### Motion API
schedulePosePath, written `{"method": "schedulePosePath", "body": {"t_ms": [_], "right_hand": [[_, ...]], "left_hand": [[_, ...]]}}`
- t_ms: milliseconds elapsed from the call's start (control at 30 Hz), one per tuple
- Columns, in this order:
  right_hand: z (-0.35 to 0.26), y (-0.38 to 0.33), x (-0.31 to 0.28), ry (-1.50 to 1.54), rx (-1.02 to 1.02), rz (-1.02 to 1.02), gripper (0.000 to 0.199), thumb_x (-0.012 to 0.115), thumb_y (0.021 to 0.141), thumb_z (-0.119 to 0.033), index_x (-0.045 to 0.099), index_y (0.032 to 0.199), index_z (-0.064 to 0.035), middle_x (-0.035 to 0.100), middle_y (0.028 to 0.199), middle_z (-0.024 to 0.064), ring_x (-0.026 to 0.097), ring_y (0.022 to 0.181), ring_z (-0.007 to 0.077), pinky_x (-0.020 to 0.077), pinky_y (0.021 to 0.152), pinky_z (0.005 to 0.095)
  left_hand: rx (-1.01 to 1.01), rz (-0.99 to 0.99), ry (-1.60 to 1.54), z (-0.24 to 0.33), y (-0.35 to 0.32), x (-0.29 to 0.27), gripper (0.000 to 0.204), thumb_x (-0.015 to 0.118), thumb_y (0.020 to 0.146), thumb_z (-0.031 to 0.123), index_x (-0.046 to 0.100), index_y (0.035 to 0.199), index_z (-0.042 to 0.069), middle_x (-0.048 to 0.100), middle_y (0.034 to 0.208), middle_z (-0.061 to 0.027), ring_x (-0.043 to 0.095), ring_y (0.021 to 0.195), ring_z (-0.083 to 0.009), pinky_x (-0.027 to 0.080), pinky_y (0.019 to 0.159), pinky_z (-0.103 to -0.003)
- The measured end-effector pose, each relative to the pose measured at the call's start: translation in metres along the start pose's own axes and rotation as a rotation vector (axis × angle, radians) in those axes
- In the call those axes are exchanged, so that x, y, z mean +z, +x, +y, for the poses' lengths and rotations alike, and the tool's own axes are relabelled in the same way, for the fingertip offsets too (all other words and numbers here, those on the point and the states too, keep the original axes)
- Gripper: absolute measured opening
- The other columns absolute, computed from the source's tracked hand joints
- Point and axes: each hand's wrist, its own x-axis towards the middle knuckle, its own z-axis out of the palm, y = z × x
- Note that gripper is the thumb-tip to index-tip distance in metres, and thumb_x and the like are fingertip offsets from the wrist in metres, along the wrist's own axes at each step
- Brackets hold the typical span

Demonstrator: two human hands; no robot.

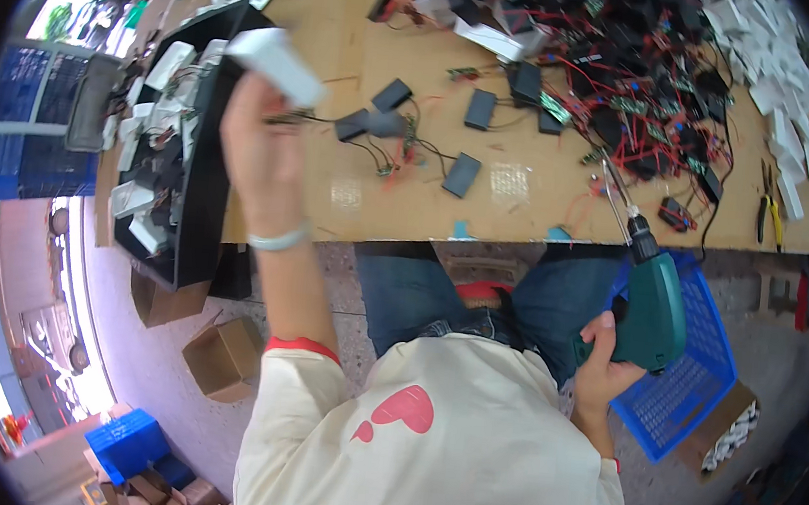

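My left hand [263,156], smeared by motion, grips a white box-shaped plastic casing [278,65] beside the black bin. Dark leads trail near its fingers toward small black boxes [351,125] on the table. At my right side, below the table's front edge, my right hand [602,374] is wrapped round the handle of a green power drill [657,311]. The drill's long bit [618,183] points up over the table edge. More black boxes [462,174] with thin wires and small circuit boards lie in the middle.
The black bin [207,156] at the left holds white casings. A tangle of red wires and circuit boards [632,119] covers the back right, with white casings [768,64] beyond. Pliers [771,212] lie at the right. A blue crate [667,404] and cardboard box [222,360] stand below.
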Motion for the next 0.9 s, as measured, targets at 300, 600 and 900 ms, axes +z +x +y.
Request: {"method": "schedulePosePath", "body": {"t_ms": [300, 600, 900], "right_hand": [[0.004, 0.012, 0.011, -0.017, -0.015, -0.049, 0.033, 0.058, 0.097, 0.002, 0.054, 0.13, 0.0074, 0.057, 0.07, 0.004, 0.05, 0.058, 0.0089, 0.0452, 0.057, 0.0253], [0.0, 0.035, 0.022, -0.126, -0.041, 0.033, 0.029, 0.058, 0.098, -0.001, 0.059, 0.126, 0.0077, 0.056, 0.068, 0.002, 0.05, 0.058, 0.0073, 0.0438, 0.058, 0.0238], [-0.012, 0.036, 0.035, -0.169, -0.042, 0.099, 0.029, 0.059, 0.097, -0.001, 0.057, 0.125, 0.0081, 0.056, 0.069, 0.003, 0.05, 0.058, 0.0077, 0.0421, 0.055, 0.0244]], "left_hand": [[0.712, 0.717, 0.919, 0.188, 0.16, -0.217, 0.036, 0.07, 0.093, 0.032, 0.073, 0.1, -0.003, 0.074, 0.101, -0.0144, 0.07, 0.099, -0.0287, 0.057, 0.082, -0.048], [0.866, 0.075, 1.659, 0.036, 0.156, -0.046, 0.031, 0.072, 0.085, 0.019, 0.067, 0.112, 0.005, 0.068, 0.108, -0.0213, 0.062, 0.104, -0.0424, 0.047, 0.093, -0.051], [0.36, 0.097, 1.644, -0.118, 0.315, -0.059, 0.052, 0.064, 0.092, 0.04, 0.058, 0.132, 0.006, 0.065, 0.115, -0.0324, 0.056, 0.116, -0.0521, 0.047, 0.097, -0.056]]}}
